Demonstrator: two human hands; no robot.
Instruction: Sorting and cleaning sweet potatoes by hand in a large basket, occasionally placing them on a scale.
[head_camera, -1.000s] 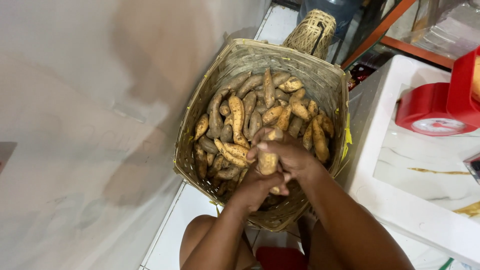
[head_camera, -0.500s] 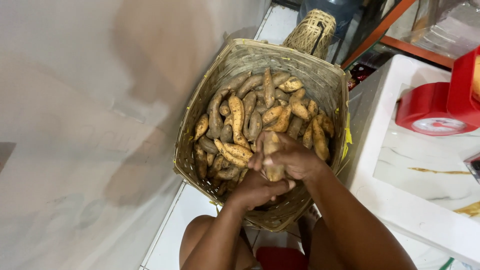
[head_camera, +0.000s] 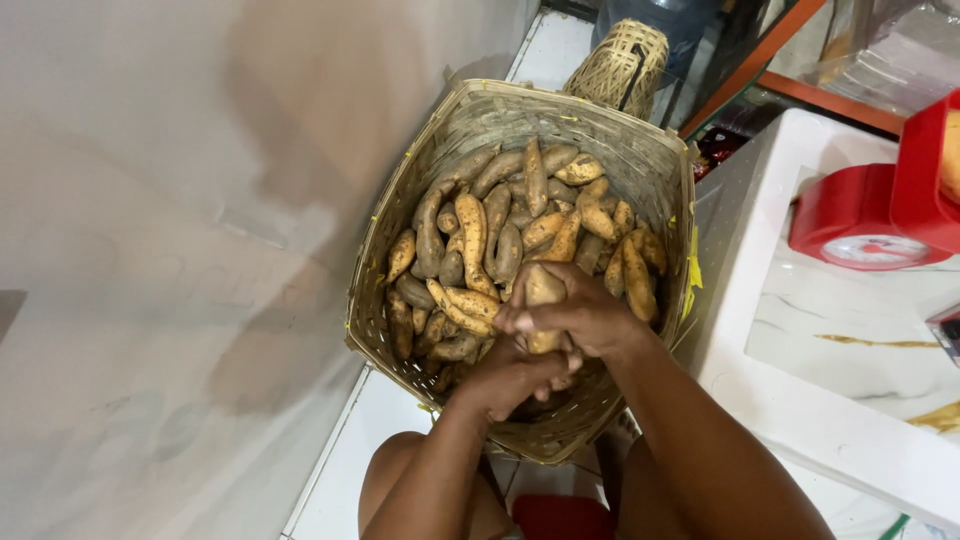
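While both hands meet over the near rim of the large round woven bamboo basket (head_camera: 640, 150), they share one pale brown, elongated sweet potato (head_camera: 543, 290) that stands nearly upright between them. The right hand (head_camera: 580, 315) wraps its fingers around the middle of this tuber, closed firmly on it, with the top end poking out above the knuckles. The left hand (head_camera: 510, 375) sits just below and touches the right one; its fingers are curled in around the lower end of the same tuber, though how tightly they close cannot be told because the right hand covers part of them. The held tuber hangs above the near edge of the heap of earthy, tan sweet potatoes (head_camera: 500, 235) that fills the basket's floor, most of them lying lengthwise toward the far wall. A grey plastered wall (head_camera: 150, 250) runs along the basket's left side. Beside the basket's right rim stands a white marble-patterned counter (head_camera: 800, 400), and a red dial weighing scale (head_camera: 870, 215) rests at its far edge. Beyond the far rim sits a small woven wicker container (head_camera: 620, 65).
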